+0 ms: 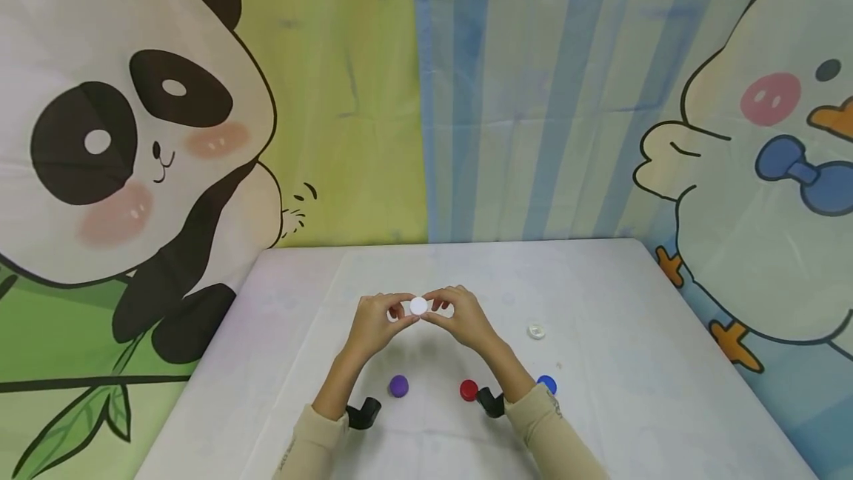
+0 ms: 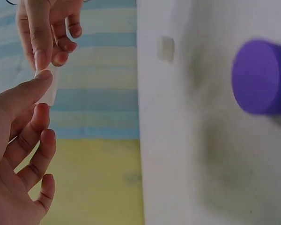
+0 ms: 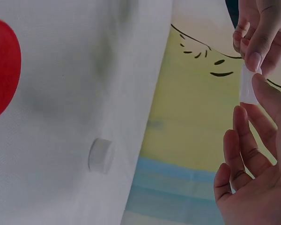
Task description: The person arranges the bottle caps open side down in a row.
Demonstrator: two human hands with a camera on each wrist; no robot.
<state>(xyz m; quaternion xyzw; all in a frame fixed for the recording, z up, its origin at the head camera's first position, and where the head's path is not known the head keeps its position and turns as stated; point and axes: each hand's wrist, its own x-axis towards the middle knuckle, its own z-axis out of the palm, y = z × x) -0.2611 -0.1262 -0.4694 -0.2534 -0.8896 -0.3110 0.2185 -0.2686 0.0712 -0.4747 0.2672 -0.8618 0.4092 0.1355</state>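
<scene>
A small white round cap-like disc [image 1: 418, 306] is held up above the table, its flat face toward the head camera. My left hand [image 1: 376, 324] pinches its left edge between thumb and index finger. On the opposite edge, my right hand [image 1: 464, 319] pinches the same disc. Both wrist views show the disc [image 2: 48, 91] edge-on between the fingertips, partly covered by them. Below the hands on the table lie a purple round piece [image 1: 398, 386] and a red one [image 1: 469, 390]. Beyond the right forearm is a blue one [image 1: 547, 384], partly hidden by it.
Another white round piece [image 1: 536, 332] lies on the white table [image 1: 300, 361], right of my right hand. Black wrist mounts [image 1: 363, 413] sit at both cuffs. Behind the table hangs a cloth backdrop [image 1: 353, 95] with a panda and a bird.
</scene>
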